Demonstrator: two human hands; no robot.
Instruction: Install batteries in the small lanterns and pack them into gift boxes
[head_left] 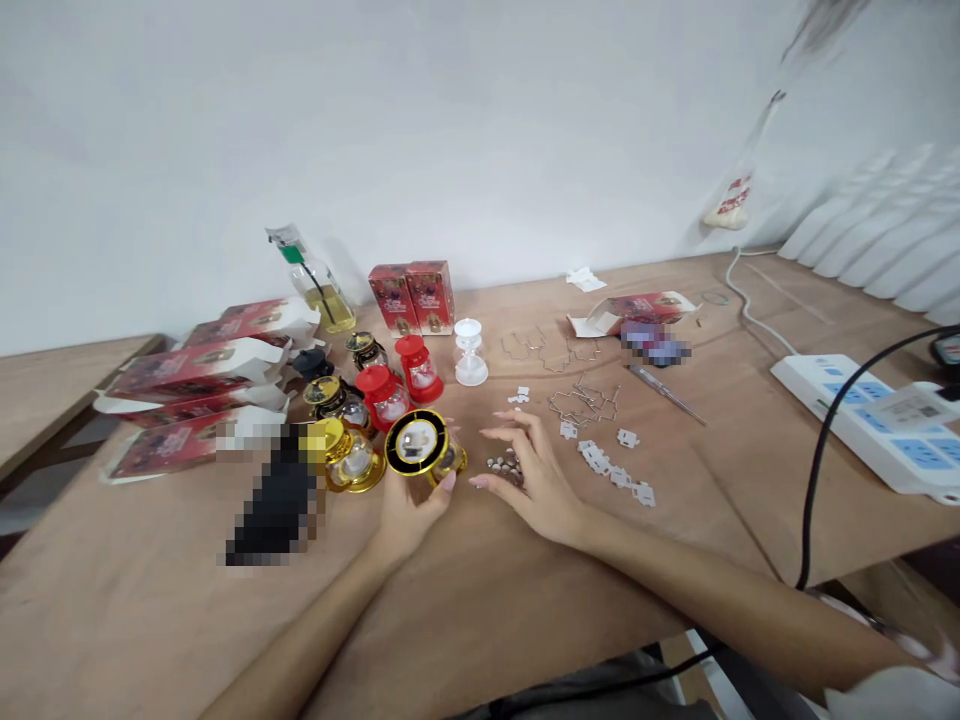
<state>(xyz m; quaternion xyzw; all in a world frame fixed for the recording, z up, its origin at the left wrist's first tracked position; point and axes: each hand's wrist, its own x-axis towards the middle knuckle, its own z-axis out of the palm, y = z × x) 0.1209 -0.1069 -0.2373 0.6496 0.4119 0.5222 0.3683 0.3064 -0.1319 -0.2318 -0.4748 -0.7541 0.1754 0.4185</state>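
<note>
The left hand (pixel 409 510) grips a small gold-and-black lantern (pixel 417 443), thumb pressed to its side, fingers mostly hidden, its round, gold-rimmed base tilted toward the camera. At three o'clock from it, well clear of its body, the right hand (pixel 544 485) has thumb and curved fingers spread apart beside a cluster of small, round, silvery pieces (pixel 510 465). At nine o'clock sits a shiny gold lantern (pixel 356 458); at eleven, two red lanterns (pixel 382 395); at one, a white plastic lantern (pixel 470 365).
</note>
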